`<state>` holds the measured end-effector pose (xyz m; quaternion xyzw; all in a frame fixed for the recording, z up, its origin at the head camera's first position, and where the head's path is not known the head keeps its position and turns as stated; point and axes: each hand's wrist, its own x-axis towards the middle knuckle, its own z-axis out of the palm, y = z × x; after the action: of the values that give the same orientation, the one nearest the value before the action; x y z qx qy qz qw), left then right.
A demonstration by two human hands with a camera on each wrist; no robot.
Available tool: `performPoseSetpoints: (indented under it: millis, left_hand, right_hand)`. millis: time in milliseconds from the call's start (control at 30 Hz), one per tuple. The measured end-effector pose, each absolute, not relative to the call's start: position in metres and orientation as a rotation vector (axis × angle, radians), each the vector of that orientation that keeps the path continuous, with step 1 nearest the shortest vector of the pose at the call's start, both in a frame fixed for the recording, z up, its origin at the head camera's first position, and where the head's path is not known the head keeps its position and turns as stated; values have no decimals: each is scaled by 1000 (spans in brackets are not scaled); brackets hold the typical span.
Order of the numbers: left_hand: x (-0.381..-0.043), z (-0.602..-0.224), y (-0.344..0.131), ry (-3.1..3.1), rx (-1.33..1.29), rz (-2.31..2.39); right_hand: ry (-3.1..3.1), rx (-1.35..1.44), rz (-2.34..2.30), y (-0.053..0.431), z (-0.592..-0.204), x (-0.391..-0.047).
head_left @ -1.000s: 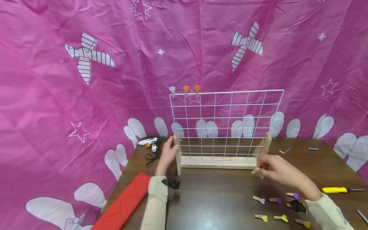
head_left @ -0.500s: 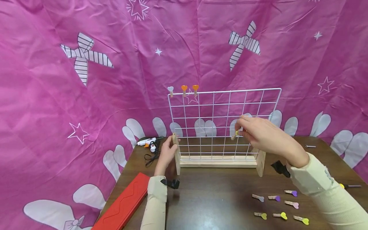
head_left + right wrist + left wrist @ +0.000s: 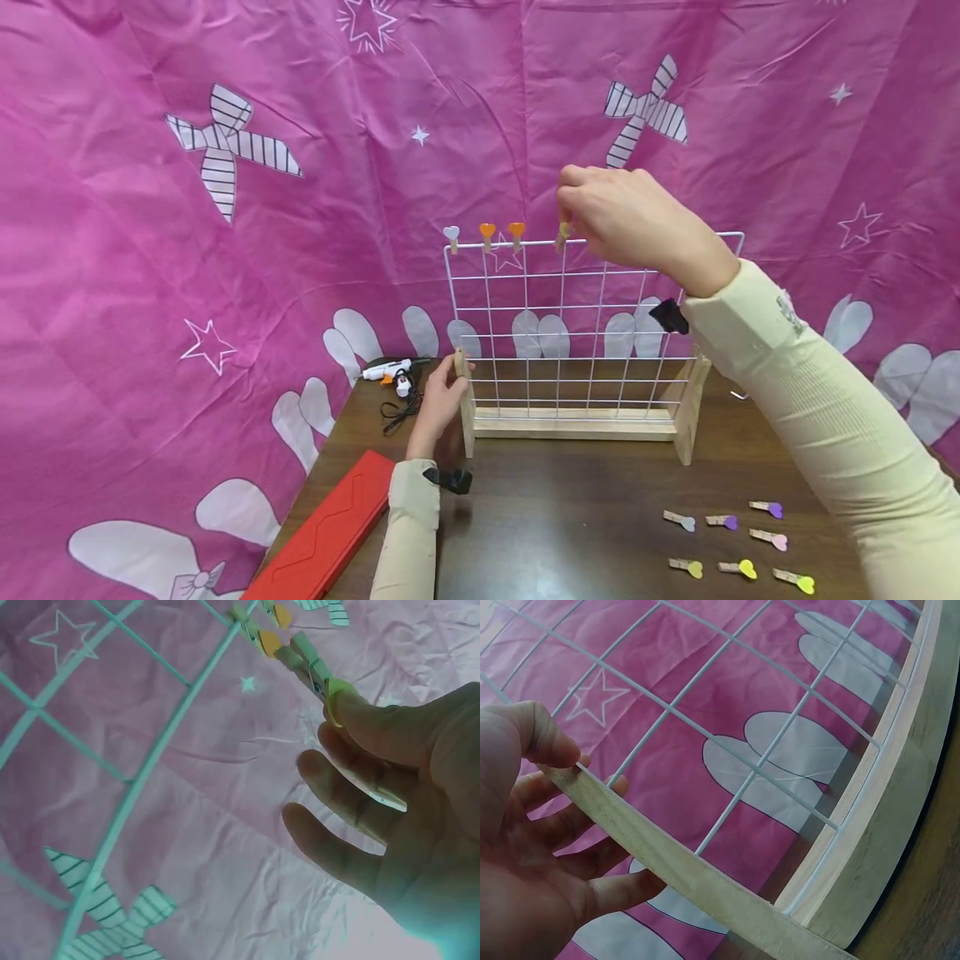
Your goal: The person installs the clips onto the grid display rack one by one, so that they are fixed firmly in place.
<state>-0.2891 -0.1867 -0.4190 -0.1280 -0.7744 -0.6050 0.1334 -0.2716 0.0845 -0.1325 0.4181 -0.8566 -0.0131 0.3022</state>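
Note:
A white wire grid (image 3: 540,242) stands in a wooden base (image 3: 577,429). My left hand (image 3: 441,398) grips the left wooden upright (image 3: 667,855), thumb on the near side and fingers behind it. My right hand (image 3: 637,221) pinches a small wooden clothespin with a yellow heart (image 3: 311,664) by its heart end. Its mouth points at the top wire, apart from it in the right wrist view. Left of it, a white-heart clothespin (image 3: 452,234) and two orange-heart ones, the first (image 3: 487,232) and the second (image 3: 517,230), are clipped along that wire.
Several heart clothespins, among them a pink one (image 3: 769,540) and a yellow one (image 3: 738,569), lie on the table (image 3: 562,517) at front right. A red case (image 3: 330,525) lies at left, a white glue gun (image 3: 386,369) behind it. The right sleeve covers the table's right side.
My right hand has risen from beside the right upright, up and leftward to the top wire, carrying the yellow-heart clothespin. My left hand keeps its hold on the left upright.

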Motion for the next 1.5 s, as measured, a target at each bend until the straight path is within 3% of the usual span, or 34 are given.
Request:
performPoseSetpoints:
  millis: [233,500,900,1500]
  left_hand:
    - [-288,-419,-184,-2232,-378,-1750]
    - [-289,-421,-182,-2234,-379,-1761]
    - [-289,-417,-184,-2239,-359,-1766]
    - [-296,-425,-188,-2264,-335,-1713]
  right_hand:
    - [-2356,1078,-174,59,-115,-289]
    - [-2425,1092,-228,51,-122,-304]
    - [-2629,998,-112,54,-127,-302]
    - [-2462,1029,132,130,-170,-266]
